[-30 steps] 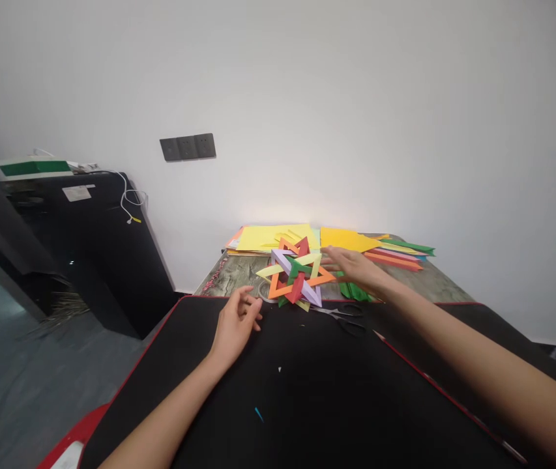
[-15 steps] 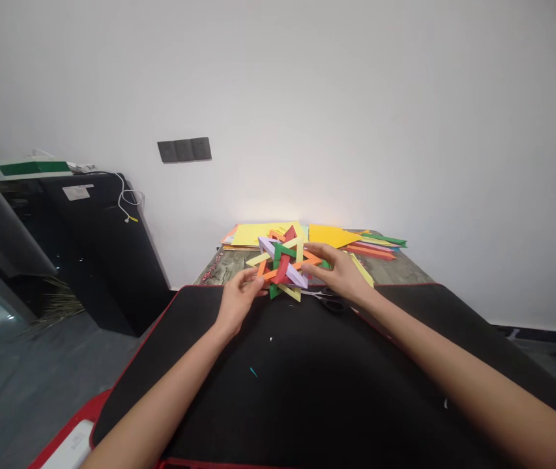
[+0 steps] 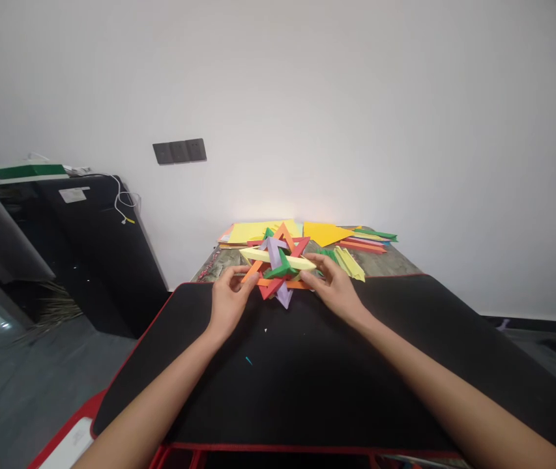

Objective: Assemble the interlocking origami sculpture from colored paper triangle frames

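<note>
Between my hands is a star-like model of interlocked folded paper strips (image 3: 276,255) in orange, red, green, lilac and pale yellow. Its left side is pinched by my left hand (image 3: 230,296), with thumb and fingers closed on an orange part. On the right, my right hand (image 3: 335,286) grips the model near the tip of a pale yellow strip. The model is above the far edge of the black mat (image 3: 278,384). Just behind my right hand lie folded pale yellow strips (image 3: 350,262) and green strips.
Yellow sheets (image 3: 258,231), an orange-yellow sheet (image 3: 325,233) and stacked coloured strips (image 3: 363,245) lie along the wall. Small paper scraps (image 3: 249,360) dot the mat. A black cabinet (image 3: 87,254) stands at the left, with a white cable hanging over it.
The paper model has been turned, so a long pale yellow strip now faces me. My right hand has shifted its grip. The scissors seen earlier beside the model are no longer visible.
</note>
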The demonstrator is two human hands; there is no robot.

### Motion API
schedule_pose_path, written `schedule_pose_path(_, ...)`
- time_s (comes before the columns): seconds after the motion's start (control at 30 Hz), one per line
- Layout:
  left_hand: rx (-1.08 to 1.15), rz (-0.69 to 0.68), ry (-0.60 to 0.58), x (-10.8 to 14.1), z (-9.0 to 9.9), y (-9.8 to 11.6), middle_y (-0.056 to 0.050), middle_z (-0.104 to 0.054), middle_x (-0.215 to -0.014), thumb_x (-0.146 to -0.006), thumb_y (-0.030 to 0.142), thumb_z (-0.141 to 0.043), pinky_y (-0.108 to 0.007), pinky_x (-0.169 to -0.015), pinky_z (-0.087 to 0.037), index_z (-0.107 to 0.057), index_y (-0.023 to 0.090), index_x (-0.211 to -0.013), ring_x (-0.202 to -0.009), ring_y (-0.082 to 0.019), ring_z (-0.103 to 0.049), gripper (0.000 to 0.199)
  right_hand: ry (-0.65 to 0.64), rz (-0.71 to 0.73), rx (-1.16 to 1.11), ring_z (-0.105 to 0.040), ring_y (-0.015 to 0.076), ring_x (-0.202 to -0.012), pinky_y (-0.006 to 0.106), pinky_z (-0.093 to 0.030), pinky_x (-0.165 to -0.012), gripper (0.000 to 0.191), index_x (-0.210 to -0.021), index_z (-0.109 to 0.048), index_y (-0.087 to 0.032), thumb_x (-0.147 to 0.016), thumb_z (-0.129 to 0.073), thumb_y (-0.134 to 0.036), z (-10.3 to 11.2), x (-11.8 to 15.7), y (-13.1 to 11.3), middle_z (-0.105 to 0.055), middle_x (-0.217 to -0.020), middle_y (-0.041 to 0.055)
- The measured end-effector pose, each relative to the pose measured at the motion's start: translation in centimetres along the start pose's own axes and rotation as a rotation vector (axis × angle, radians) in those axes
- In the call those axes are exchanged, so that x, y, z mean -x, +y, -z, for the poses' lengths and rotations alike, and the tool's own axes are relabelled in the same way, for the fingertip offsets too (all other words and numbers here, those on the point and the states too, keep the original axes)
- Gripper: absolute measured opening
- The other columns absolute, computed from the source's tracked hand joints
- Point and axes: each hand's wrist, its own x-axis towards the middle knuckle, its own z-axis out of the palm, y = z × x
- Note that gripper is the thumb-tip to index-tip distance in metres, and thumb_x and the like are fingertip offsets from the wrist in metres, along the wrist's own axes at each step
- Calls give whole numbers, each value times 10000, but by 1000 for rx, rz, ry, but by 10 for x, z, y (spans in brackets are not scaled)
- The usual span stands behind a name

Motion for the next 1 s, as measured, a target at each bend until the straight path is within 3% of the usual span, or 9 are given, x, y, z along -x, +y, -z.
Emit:
schedule_pose_path(0.13,19,43,-3,-16,2,-8,-77,-732,-781,-664,395,-758,-318,-692,-516,-679,131,-818,-741,-222,-691,316,-16,47,-34,-586,221,-1117,372,-513,-947,393,-1088,-546,-221,-790,-657,-453,-6,4,4,-592,-1157,86)
schedule_pose_path(0.27,71,25,4,-26,1,-21,-63,-719,-817,-640,377,-772,-330,-751,-524,-683,139,-826,-776,-209,-679,315,29,45,-43,-620,217,-1054,403,-493,-977,327,-1034,-552,-226,-801,-659,-430,-8,9,12,-602,-1125,76)
schedule_pose_path(0.53,138,-23,-10,-20,0,-36,-29,-637,-896,-594,339,-803,-322,-807,-544,-655,168,-760,-890,-193,-629,280,128,2,-34,-640,238,-1021,412,-523,-938,357,-1013,-589,-213,-749,-716,-417,-10,20,23,-641,-1093,91)
schedule_pose_path(1.0,206,166,-104,-13,1,-35,-28,-695,-734,-566,317,-832,-290,-617,-568,-588,150,-739,-637,-168,-669,342,123,157,229,-629,255,-1072,436,-485,-974,271,-1104,-650,-236,-839,-620,-285,-8,29,16,-679,-1131,71)
